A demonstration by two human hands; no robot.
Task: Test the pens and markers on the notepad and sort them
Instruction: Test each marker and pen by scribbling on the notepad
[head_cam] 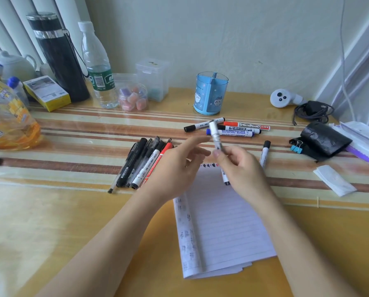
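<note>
While the right hand holds a white marker tilted upward above the top edge of the notepad, its fingers are clamped round the lower barrel. The left hand reaches toward the upper end with its fingers straight and apart. The marker is blurred, so I cannot tell whether its cap is on or whether the left fingertips touch it. The step looks like uncapping: the left hand should pinch the cap end and pull straight along the barrel while the right holds firm, then bring the tip down onto a bare ruled part of the page for a short stroke. A second marker lies on the notepad just under the right hand and could be knocked or get in the way of the stroke. A third marker lies just to the right. On the table a row of pens lies left of the pad and a cluster of whiteboard markers lies behind it, in front of a blue pen holder. A water bottle, black flask and black pouch stand well apart from the work.
</note>
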